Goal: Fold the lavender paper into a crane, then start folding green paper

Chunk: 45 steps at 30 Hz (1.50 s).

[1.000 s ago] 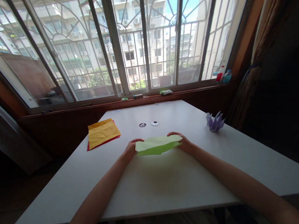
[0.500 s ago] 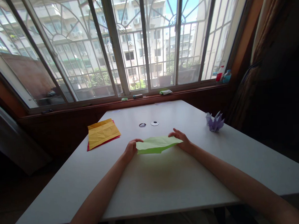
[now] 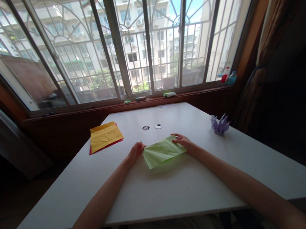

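The person holds the creased green paper (image 3: 163,152) over the middle of the white table (image 3: 136,196), the left hand (image 3: 135,151) pinching its nine-o'clock corner and the right hand (image 3: 184,141) pinching its two-o'clock end, seemingly so the thin sheet stays spread. The yellow paper (image 3: 106,136) at ten o'clock and purple folded paper (image 3: 221,126) at two seem set aside to give the hands room.

I saw a big barred window (image 3: 127,66), and it was bright outside. Tall buildings (image 3: 137,47) stood out there. A white desk (image 3: 161,195) stood near the brown wall (image 3: 64,128) under the sill (image 3: 104,104). A brown curtain (image 3: 272,38) hung in the dark on the right.
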{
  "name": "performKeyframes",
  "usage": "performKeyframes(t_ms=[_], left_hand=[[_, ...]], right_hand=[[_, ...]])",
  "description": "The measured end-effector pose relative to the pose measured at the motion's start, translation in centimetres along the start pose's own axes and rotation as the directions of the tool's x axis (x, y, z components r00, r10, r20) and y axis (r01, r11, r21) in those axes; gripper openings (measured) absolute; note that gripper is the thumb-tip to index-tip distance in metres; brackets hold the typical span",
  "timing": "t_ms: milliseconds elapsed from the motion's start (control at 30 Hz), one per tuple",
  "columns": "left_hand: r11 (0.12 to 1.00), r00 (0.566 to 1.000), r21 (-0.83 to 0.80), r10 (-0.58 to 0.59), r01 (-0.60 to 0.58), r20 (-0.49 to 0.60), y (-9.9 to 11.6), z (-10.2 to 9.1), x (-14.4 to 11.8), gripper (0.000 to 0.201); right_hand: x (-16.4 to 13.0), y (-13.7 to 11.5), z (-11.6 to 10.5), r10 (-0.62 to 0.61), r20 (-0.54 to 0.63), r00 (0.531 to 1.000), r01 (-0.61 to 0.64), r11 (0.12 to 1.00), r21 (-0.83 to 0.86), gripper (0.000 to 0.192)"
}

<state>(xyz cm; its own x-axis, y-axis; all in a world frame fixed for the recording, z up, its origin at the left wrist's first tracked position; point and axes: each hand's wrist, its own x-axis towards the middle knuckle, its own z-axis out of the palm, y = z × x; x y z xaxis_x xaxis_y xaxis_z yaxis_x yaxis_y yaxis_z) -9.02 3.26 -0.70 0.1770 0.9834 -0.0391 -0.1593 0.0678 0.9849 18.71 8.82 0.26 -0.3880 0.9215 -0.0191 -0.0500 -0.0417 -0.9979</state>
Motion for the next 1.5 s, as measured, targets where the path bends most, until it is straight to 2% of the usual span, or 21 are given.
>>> performKeyframes(t_ms=[200,467,633,900,1100,1500], left_hand=[[0.998,1.000,0.054,0.013,-0.012,-0.007,0.8,0.7,-0.5,0.038],[0.954,0.978,0.274,-0.160,0.119,0.130,1.6,2.5,-1.7,0.046],[0.925,0.970,0.352,-0.201,0.142,0.138,1.8,2.9,-2.0,0.046],[0.925,0.974,0.360,-0.181,0.120,0.139,2.0,2.8,-2.0,0.044],[0.936,0.981,0.337,-0.153,0.104,0.122,1.3,2.5,-1.5,0.042],[0.944,0.988,0.306,-0.145,0.120,0.060,0.6,2.3,-1.0,0.053]], right_hand=[[-0.5,-0.2,0.5,-0.010,0.065,0.998,0.014,0.998,-0.064,0.052],[-0.5,0.1,1.0,-0.075,0.029,0.997,0.079,0.986,-0.150,0.057],[-0.7,-0.1,1.1,-0.072,0.042,0.996,0.078,0.985,-0.154,0.059],[-0.7,-0.1,1.1,-0.075,0.034,0.997,0.079,0.988,-0.131,0.059],[-0.6,0.1,0.9,-0.071,0.036,0.997,0.073,0.995,-0.067,0.056],[-0.6,0.0,1.0,-0.048,0.024,0.999,0.047,0.998,0.037,0.053]])
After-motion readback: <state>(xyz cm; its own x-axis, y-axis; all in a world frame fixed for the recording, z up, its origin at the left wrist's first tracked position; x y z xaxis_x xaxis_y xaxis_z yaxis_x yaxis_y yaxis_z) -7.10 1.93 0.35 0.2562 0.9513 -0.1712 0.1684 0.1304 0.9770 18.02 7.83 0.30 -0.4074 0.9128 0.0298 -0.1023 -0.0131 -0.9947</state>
